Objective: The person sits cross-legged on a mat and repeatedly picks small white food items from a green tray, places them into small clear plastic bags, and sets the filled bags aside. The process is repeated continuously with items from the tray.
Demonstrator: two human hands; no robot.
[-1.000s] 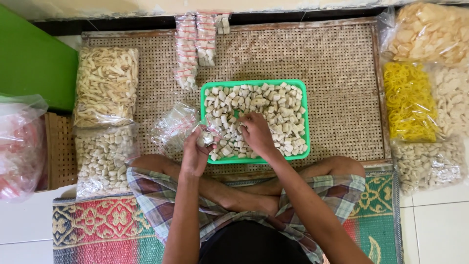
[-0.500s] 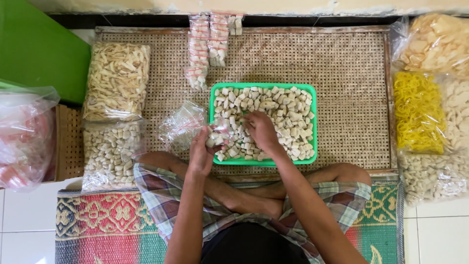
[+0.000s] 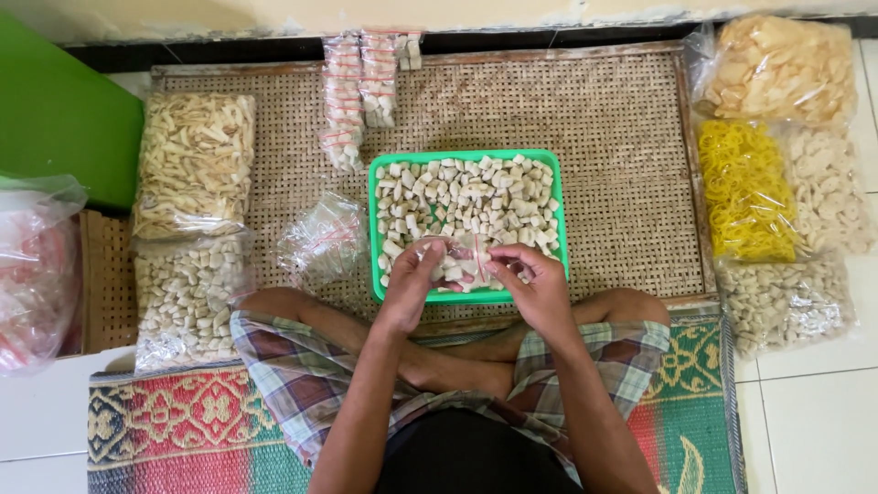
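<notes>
A green tray (image 3: 377, 183) full of pale square crackers sits on a woven mat in front of my crossed legs. Over its near edge both hands hold one small clear plastic bag (image 3: 460, 259) with a few crackers in it. My left hand (image 3: 412, 279) grips the bag's left side, and my right hand (image 3: 530, 279) pinches its right side. A heap of empty small clear bags (image 3: 322, 240) lies just left of the tray.
Filled small packets (image 3: 359, 87) lie in rows beyond the tray. Big bags of snacks stand at left (image 3: 194, 165) and right (image 3: 777, 69), with a yellow rubber-band bag (image 3: 745, 187). A green box (image 3: 55, 119) is at far left.
My right hand left the crackers in the tray and came back to the small bag. Both hands now hold the bag together over the tray's near edge.
</notes>
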